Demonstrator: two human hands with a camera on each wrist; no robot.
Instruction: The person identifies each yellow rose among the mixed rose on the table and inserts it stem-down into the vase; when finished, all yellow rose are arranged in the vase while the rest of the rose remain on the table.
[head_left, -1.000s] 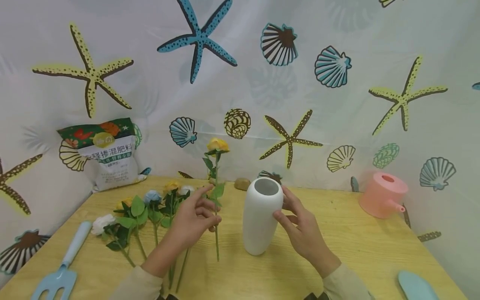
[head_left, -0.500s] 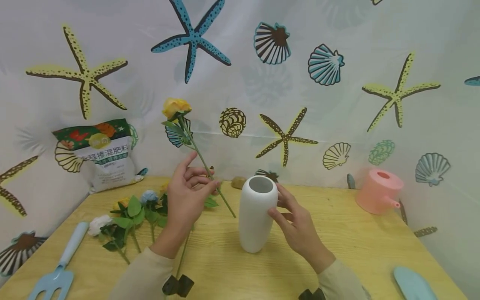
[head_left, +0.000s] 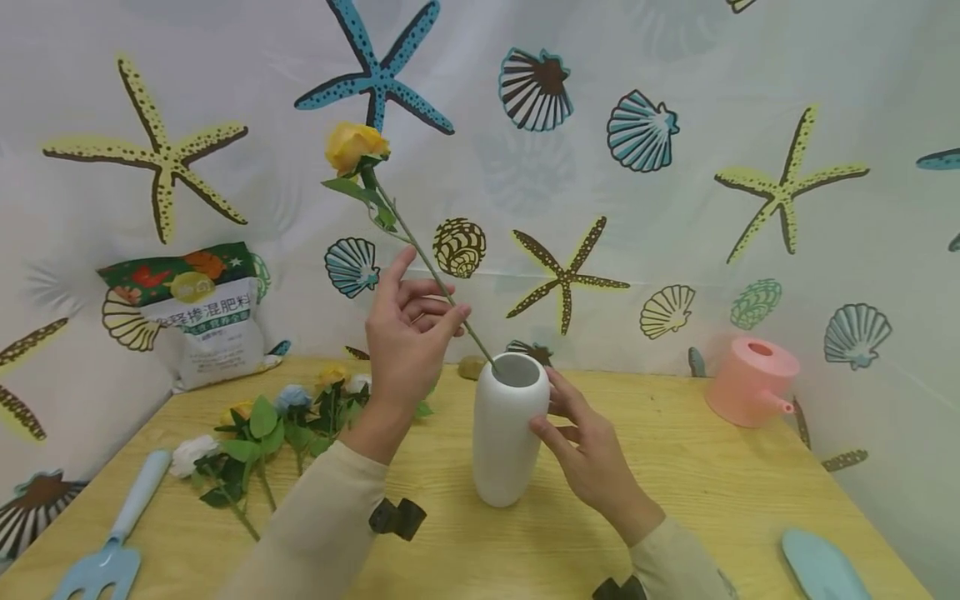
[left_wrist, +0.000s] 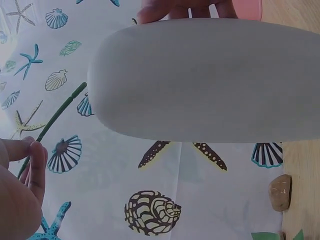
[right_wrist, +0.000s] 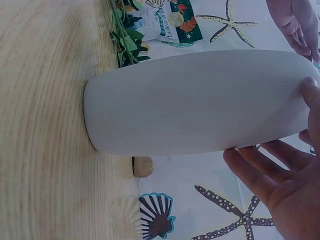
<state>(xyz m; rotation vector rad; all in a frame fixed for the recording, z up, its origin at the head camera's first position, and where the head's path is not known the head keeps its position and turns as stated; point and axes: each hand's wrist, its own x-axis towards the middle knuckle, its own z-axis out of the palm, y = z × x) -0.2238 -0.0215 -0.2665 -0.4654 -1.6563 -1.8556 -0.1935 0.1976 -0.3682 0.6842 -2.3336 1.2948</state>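
A yellow rose (head_left: 357, 150) on a long green stem leans to the upper left in the head view. My left hand (head_left: 412, 329) pinches its stem between thumb and fingers. The stem's lower end is right at the mouth of a white vase (head_left: 504, 446), which stands upright on the table. In the left wrist view the green stem (left_wrist: 61, 111) slants up from the pinching left hand (left_wrist: 20, 185) toward the vase's rim. On the vase's right side, my right hand (head_left: 592, 446) grips it near the top, thumb in front; the fingers (right_wrist: 255, 170) reach along its side.
At left lie several artificial flowers (head_left: 262, 417) and a light blue hand fork (head_left: 123, 533). A fertilizer bag (head_left: 213, 325) leans on the cloth behind. A pink watering can (head_left: 752, 383) stands back right, a light blue tool (head_left: 821, 567) front right, a brown stone (head_left: 470, 367) behind the vase.
My left hand has lifted the yellow rose, tilted its bloom to the left, and brought the stem's end to the vase's mouth. My right hand keeps holding the vase.
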